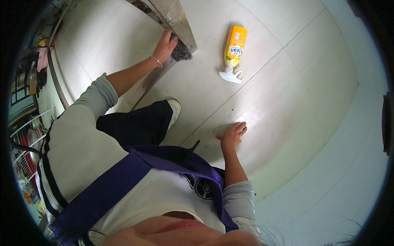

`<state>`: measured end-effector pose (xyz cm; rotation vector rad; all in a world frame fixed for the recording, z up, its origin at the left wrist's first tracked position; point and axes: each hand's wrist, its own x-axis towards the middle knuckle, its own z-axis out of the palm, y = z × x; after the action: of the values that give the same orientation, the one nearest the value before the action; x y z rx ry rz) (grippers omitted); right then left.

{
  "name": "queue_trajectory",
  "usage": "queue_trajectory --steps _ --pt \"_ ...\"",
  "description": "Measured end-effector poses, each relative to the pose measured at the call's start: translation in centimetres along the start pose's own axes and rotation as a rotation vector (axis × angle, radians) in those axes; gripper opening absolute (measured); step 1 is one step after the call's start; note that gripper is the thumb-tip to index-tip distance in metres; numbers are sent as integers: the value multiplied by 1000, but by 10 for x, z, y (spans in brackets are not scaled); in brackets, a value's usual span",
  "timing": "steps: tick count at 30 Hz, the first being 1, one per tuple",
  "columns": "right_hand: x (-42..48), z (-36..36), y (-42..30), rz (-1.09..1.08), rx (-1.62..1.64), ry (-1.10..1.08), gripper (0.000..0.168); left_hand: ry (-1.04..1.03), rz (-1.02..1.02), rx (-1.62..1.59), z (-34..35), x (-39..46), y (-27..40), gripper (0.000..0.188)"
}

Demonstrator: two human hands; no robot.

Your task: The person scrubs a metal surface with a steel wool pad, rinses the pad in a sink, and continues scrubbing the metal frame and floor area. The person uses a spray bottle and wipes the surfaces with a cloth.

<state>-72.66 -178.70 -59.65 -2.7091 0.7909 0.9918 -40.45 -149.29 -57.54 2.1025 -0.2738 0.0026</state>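
My left hand [165, 46] is closed around a dark grey wad of steel wool [182, 52]. The wad presses against the lower end of a stained metal panel [177, 20], beside a metal strip [150, 80] near the floor. A bracelet circles that wrist. My right hand [232, 136] rests on the pale tiled floor [271, 107] with its fingers apart and nothing in it. Between and beyond my hands, an orange spray bottle [235, 46] with a white trigger head [230, 75] lies on its side, its head towards me.
My shoe [174, 112] is planted near the metal strip. A pale wall [326, 172] curves along the right side. At the far left stand a white wire rack [34, 138] and a metal rail [57, 77], with assorted household items behind. Purple apron fabric [107, 181] hangs across my front.
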Motion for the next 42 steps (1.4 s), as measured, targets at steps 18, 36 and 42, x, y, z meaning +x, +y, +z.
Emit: queue_trajectory --steps 18,36,42 --pt "-5 -1 3 -9 -22 -15 119 -192 480 859 7 -57 40 41" --pt "-9 8 14 -136 -5 76 121 -124 33 748 10 -52 29 70" --pt "-8 12 20 -139 -7 78 123 -271 -174 700 20 -31 48 61"
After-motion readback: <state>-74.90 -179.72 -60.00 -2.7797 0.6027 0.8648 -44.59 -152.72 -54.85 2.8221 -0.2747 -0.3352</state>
